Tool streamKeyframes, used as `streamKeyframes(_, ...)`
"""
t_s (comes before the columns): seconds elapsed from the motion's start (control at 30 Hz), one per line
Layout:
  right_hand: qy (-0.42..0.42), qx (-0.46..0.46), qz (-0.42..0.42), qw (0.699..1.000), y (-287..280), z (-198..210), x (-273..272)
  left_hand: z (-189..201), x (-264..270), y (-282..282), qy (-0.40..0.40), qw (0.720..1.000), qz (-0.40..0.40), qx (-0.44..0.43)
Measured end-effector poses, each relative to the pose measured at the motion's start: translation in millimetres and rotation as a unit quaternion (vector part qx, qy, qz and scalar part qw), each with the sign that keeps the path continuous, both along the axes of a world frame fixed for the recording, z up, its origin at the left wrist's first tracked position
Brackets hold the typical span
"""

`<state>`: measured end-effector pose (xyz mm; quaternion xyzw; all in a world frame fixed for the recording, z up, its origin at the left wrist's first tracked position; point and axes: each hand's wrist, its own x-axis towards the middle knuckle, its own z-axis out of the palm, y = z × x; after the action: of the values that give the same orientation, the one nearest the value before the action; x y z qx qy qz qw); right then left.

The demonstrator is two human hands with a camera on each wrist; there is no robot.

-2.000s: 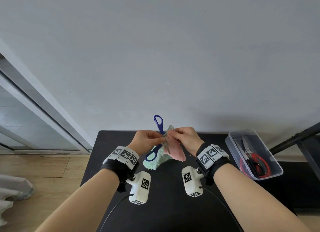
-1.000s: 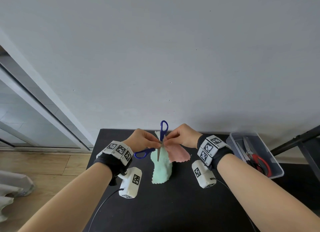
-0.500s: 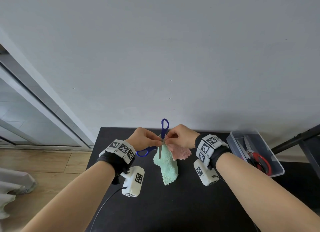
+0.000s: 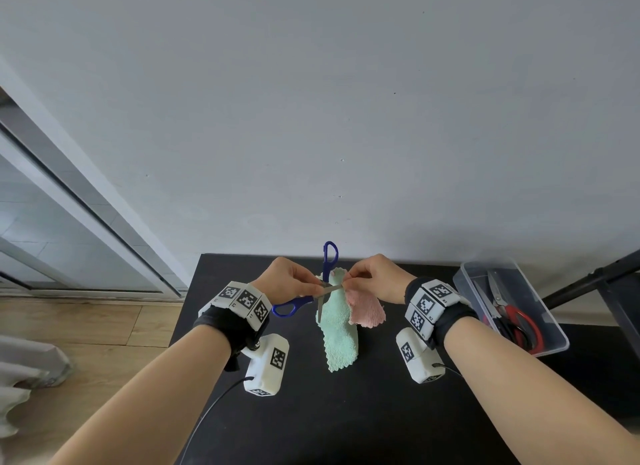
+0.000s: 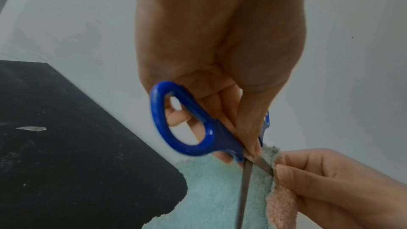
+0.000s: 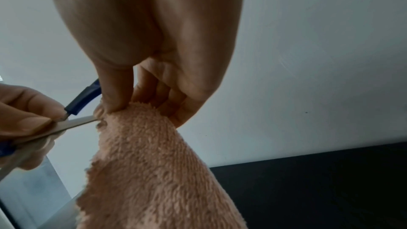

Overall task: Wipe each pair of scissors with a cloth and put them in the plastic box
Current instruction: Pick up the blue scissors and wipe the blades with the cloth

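Note:
Blue-handled scissors [image 4: 327, 262] are held spread apart above the black table [image 4: 346, 412], one handle loop up, the other [image 5: 182, 119] low on the left. My left hand [image 4: 294, 281] pinches them at the pivot [image 5: 251, 151]. A mint and pink cloth [image 4: 341, 326] hangs from my right hand [image 4: 370, 279], which pinches its top fold [image 6: 136, 116] round one steel blade [image 6: 79, 122]. The other blade [image 5: 244, 189] points down in front of the mint side. A clear plastic box [image 4: 464, 281] stands at the right with red-handled and black-handled scissors [image 4: 512, 319] inside.
A white wall [image 4: 311, 118] rises right behind the table. A dark metal frame [image 4: 595, 281] stands beyond the box at the right. Wooden floor [image 4: 86, 333] and a sliding door frame [image 4: 86, 201] lie to the left.
The scissors have opened wider and turned; one handle loop swung down to the left. The cloth hangs longer toward the table, and my right hand's pinch has slid along the blade.

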<state>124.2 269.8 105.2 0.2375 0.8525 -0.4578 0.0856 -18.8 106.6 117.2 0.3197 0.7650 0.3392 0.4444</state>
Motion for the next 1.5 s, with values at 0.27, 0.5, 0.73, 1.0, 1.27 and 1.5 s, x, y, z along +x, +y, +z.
streamKeyframes(0.27, 0.024, 0.0, -0.051, 0.998, 7.9, -3.0, 7.3, -3.8, -4.7, -5.9, 0.008, 1.0, 0.025, -0.001)
streamKeyframes(0.5, 0.059, -0.025, -0.105, 0.992, 2.3, -5.6, 5.1, -8.9, -8.8, -15.3, -0.035, 0.997, 0.073, 0.013)
streamKeyframes(0.73, 0.068, -0.043, -0.132, 0.988, 0.4, -13.2, 6.4, -9.4, -5.3, -13.1, -0.043, 0.996, 0.076, 0.01)
streamKeyframes(1.0, 0.071, -0.062, -0.166, 0.982, 4.4, -18.4, 14.4, -10.0, -2.4, -15.9, 0.003, 1.0, 0.008, -0.012)
streamKeyframes(1.27, 0.073, -0.073, -0.174, 0.979, 4.9, -16.3, 16.0, -12.1, 0.8, -17.2, 0.016, 0.998, 0.057, 0.038)
streamKeyframes(1.5, 0.094, -0.093, -0.183, 0.974, 2.3, -15.1, 12.7, -15.6, 1.8, -17.7, 0.008, 0.997, 0.069, 0.042)
